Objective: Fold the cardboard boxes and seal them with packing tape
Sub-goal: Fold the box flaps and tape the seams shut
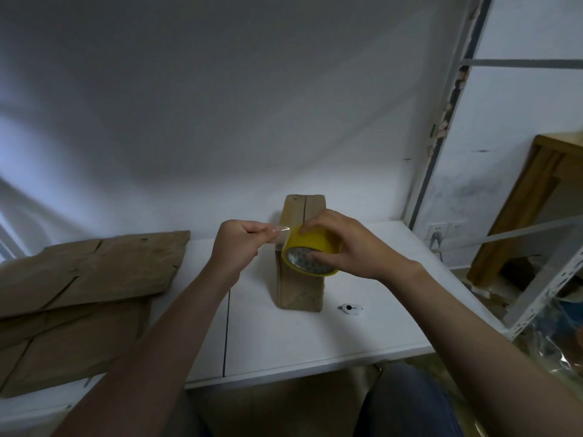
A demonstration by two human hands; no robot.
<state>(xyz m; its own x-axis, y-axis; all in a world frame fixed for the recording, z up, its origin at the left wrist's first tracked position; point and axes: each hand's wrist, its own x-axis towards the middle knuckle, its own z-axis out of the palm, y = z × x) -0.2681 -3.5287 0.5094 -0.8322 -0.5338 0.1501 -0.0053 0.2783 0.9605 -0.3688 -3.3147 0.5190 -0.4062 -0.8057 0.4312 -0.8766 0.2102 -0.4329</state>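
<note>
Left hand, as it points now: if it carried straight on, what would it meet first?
Most likely the yellow tape roll, which the right hand holds. The left hand pinches the free tape end and its fingers point rightward at the roll, though depth is unclear from this view.

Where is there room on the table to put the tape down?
Bare table lies between the box and the front edge, and right of the small white gadget. The left is crowded with flat cardboard.

Head camera, wide-angle, worn by the person | looks forward and down across the white table (315, 342) to the wall (220, 89) behind | close above the near table edge
</note>
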